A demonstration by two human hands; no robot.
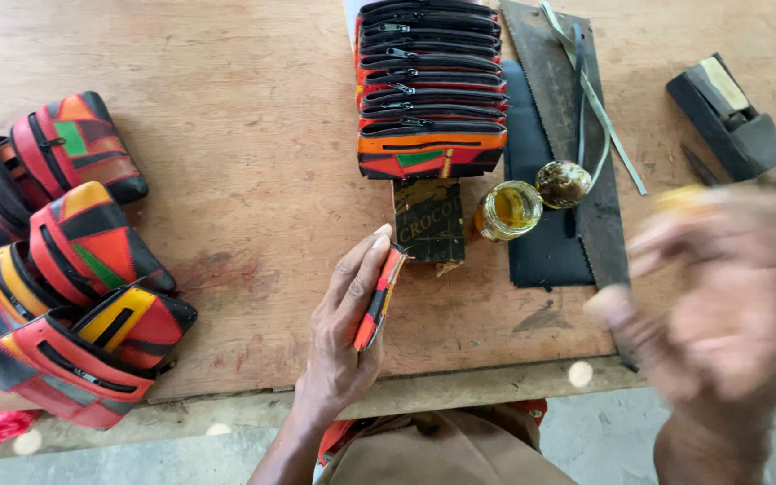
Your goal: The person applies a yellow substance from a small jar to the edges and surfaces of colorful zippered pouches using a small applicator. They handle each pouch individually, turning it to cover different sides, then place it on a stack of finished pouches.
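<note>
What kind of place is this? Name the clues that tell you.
Probably a small leather-goods craft workshop: a worn wooden workbench, a stacked row of finished patchwork zip pouches, more pouches piled at the left, and an open glue jar beside its lid.

Your worn wooden table (226,72) carries a heap of colourful zip pouches (65,260) at the left and a neat row of pouches (430,90) at the top. Beside that row lie a dark mat (541,251), an open glue jar (507,210), its lid (562,183) and a black block (729,117).
</note>
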